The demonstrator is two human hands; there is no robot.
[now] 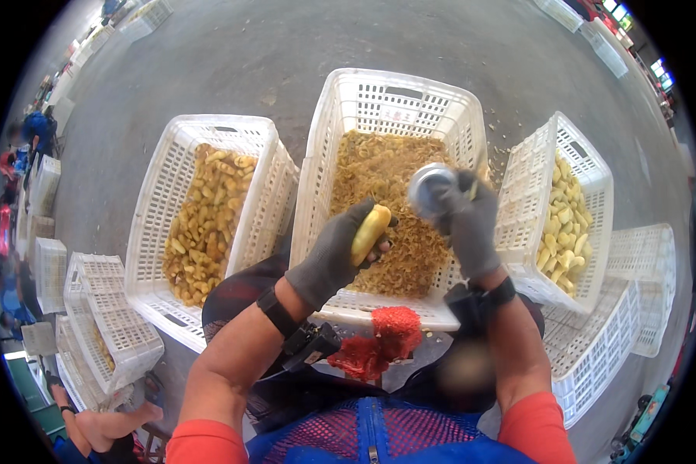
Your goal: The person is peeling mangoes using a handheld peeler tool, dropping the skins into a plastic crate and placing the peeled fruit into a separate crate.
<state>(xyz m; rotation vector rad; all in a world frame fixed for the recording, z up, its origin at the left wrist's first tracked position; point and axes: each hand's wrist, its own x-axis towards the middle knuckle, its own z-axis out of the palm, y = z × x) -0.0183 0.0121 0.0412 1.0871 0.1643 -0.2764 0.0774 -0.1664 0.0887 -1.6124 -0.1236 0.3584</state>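
My left hand (334, 251), in a grey glove, is closed around a long yellow piece of ginger (371, 234), with its upper end sticking out past the thumb. Across from it, my gloved right hand (469, 224) grips a round silver metal cup-like thing (431, 185); motion blurs both, so its exact kind is unclear. Both hands are over a white plastic crate (317, 189) heaped with brownish-yellow peelings (383, 166). To the left, another white crate (151, 224) holds knobbly yellow-brown ginger (209, 224). Paler, smoother pieces (568, 224) fill a crate (522, 185) on the right.
Red netting (397, 331) hangs at the near edge of the middle crate. Stacked white crates stand at lower right (595, 340) and lower left (116, 317). Another person's arm (69, 414) shows at far lower left. Grey concrete floor (247, 46) stretches beyond the crates.
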